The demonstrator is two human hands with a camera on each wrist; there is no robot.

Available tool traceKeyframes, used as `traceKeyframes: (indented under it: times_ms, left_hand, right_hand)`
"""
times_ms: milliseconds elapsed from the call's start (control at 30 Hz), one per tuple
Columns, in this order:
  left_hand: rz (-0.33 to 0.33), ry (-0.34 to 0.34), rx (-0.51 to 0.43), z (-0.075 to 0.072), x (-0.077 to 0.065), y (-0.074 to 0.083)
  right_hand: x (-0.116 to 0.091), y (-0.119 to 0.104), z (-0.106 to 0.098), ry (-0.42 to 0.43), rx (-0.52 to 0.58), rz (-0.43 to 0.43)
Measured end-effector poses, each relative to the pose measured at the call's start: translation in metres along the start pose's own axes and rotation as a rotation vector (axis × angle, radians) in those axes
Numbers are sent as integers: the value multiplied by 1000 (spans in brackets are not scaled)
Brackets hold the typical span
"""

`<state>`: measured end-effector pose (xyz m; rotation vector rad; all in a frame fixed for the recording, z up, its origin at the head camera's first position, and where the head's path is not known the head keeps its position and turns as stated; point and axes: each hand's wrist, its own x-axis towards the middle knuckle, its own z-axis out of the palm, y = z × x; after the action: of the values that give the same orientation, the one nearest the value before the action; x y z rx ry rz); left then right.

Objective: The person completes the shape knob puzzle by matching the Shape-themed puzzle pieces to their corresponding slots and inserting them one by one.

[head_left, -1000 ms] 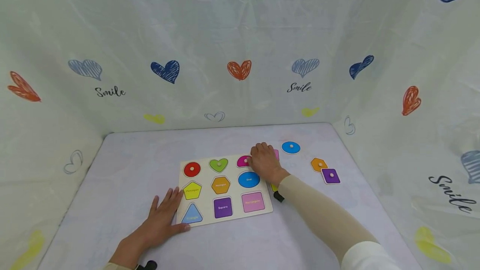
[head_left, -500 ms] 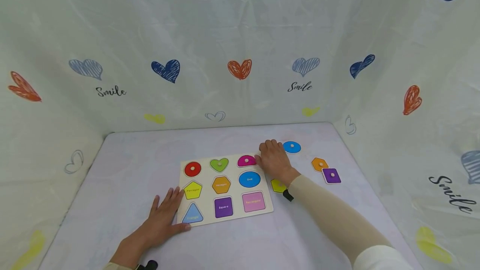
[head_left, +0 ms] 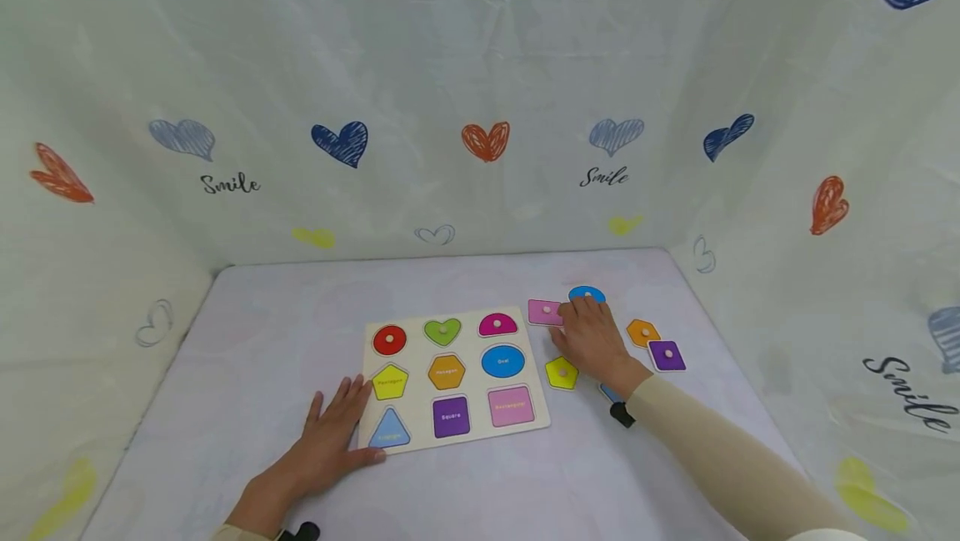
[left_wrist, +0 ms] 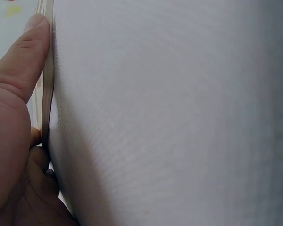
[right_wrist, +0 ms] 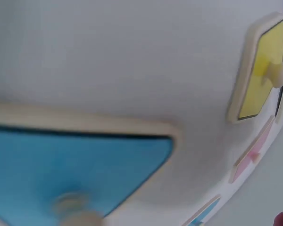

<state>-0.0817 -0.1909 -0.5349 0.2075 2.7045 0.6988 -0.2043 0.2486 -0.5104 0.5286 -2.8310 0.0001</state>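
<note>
The left hand (head_left: 322, 441) is laid along the left edge of the puzzle board (head_left: 420, 403), fingers extended, at mid-desk (head_left: 277, 333). Toward the desk's far right corner, the right hand (head_left: 595, 339) is held palm-down beside the blue oval (head_left: 581, 292); its grip cannot be told.

The pale tabletop (head_left: 300, 299) spreads under the left hand (head_left: 321, 447) and the right hand (head_left: 596, 341), and well beyond them both a pale sheet (head_left: 420, 66) hangs, creased up high. Straight ahead of the left hand I see a scribbled dark blue heart (head_left: 341, 143); ahead of the right, a striped light blue heart (head_left: 617, 135) over the word "Smile" (head_left: 606, 177), with a yellow mark (head_left: 624, 226) below.
</note>
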Motion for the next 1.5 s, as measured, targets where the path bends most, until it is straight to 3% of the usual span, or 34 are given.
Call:
traceKeyframes:
  times_ms: [200,500,1500]
  left_hand:
    - [-6,-2,3,1,-1,0]
    - [-3,3,-5,0,0,-1]
    - [6,14,-12,-1,-1,0]
  right_hand:
    - [-26,7,-3,-17,-22,-44]
    - [-52,-4,0,-71,0,-106]
    - [-61,-7,5,-79,-57,-172]
